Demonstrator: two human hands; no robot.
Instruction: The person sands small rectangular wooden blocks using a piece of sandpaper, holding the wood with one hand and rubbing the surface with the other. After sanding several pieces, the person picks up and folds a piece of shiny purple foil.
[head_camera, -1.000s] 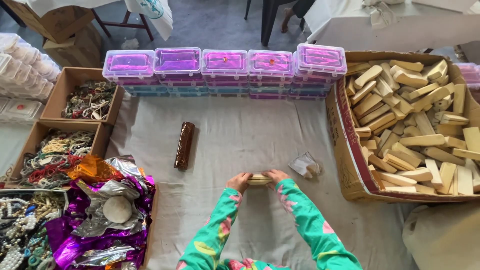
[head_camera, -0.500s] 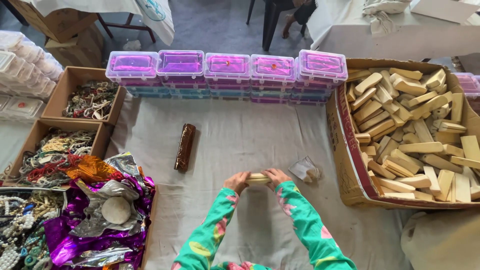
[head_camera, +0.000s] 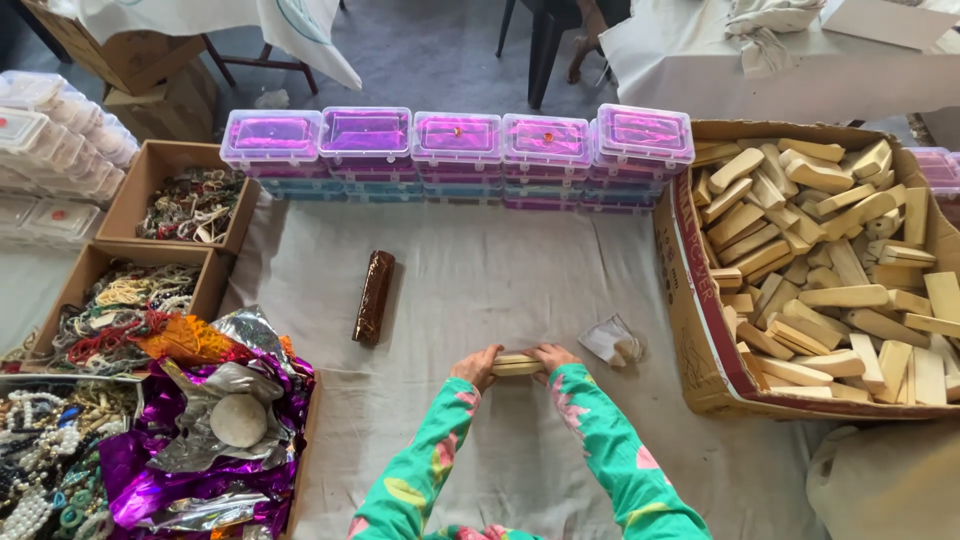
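Note:
Both my hands hold a small stack of pale wooden pieces (head_camera: 517, 363) on the grey cloth (head_camera: 480, 270), pressed between them. My left hand (head_camera: 477, 366) grips the stack's left end and my right hand (head_camera: 551, 359) grips its right end. My sleeves are green with a flower print. A dark brown wrapped roll (head_camera: 374, 297) lies on the cloth to the upper left of my hands. A small clear plastic bag (head_camera: 612, 342) lies just right of my right hand.
A large cardboard box (head_camera: 688, 300) full of pale wooden pieces stands at the right. A row of purple-lidded plastic boxes (head_camera: 455, 140) lines the far edge. Cardboard trays of beaded necklaces (head_camera: 120, 310) and crumpled purple foil (head_camera: 215, 440) lie at the left.
My hands stay closed on the wooden stack in the same spot; only the camera view has shifted slightly.

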